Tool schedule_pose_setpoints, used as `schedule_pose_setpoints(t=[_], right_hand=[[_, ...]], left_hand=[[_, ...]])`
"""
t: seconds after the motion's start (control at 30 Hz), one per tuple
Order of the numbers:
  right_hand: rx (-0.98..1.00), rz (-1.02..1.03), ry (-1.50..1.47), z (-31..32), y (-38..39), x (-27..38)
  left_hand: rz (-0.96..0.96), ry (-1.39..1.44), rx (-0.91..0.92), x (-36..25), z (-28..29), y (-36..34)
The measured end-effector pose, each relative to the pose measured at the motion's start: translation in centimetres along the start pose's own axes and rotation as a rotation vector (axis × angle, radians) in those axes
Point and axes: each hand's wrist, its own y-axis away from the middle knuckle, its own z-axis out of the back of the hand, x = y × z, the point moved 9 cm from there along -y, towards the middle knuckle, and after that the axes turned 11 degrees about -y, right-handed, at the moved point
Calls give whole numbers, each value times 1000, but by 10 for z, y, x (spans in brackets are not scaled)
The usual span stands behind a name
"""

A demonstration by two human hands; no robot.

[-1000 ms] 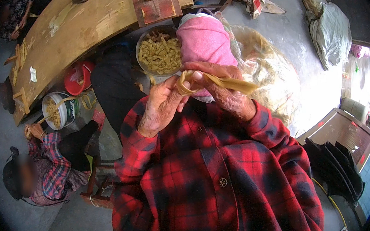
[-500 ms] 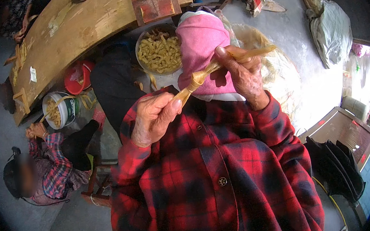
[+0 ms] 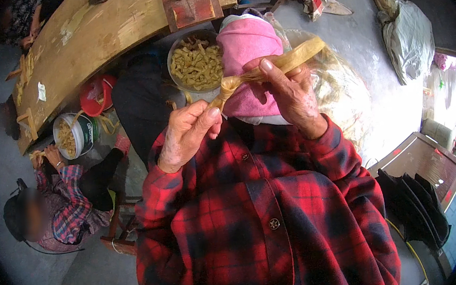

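A pale yellow tofu-skin strip (image 3: pixel 305 53) stretches between my hands above my lap, with a loose knot (image 3: pixel 228 86) near its left end. My left hand (image 3: pixel 184 134) pinches the short end just below the knot between thumb and fingers. Right of the knot, the strip bunches narrow where my right hand (image 3: pixel 296 96) grips it, thumb on top. Its flat, wider tail sticks out past those fingers to the upper right. A pink cloth (image 3: pixel 248 39) covers my knee beneath the strip. Beyond lies a round tub filled with similar yellow knots (image 3: pixel 196 64).
A wooden board table (image 3: pixel 113 32) runs across the upper left. Near it are a red bucket (image 3: pixel 91 105) and a white-and-green pail (image 3: pixel 78 137) of yellow pieces. A co-worker (image 3: pixel 62 213) sits at left. A clear plastic bag (image 3: pixel 344 98) lies at right.
The strip's tail now fans out flatter and wider beyond my right hand. My right hand has shifted slightly left, and the knot has moved left and up with my left hand.
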Motion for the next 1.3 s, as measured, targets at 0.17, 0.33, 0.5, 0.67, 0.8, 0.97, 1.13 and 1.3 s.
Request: schedule_pose_setpoints(t=[0.17, 0.33, 0.5, 0.67, 0.8, 0.97, 1.13, 1.3], right_hand=[[29, -59, -327, -5, 1, -3], [67, 5, -456, -14, 3, -7], [127, 2, -558, -22, 8, -7], [170, -66, -604, -26, 16, -19], [77, -175, -488, -28, 22, -22], [464, -358, 446, -23, 61, -17], [402, 636, 929, -57, 53, 51], [424, 407, 834, -60, 48, 21]], left_hand=[[9, 202, 97, 7, -7, -2], [-211, -143, -542, -26, 23, -1], [-45, -299, -449, -16, 18, 23], [-524, -639, -616, -63, 11, 17], [-410, -392, -466, -51, 9, 13], [-488, -682, -494, -61, 25, 13], [-624, -827, -366, -84, 6, 19], [-799, -933, -506, -97, -3, 27]])
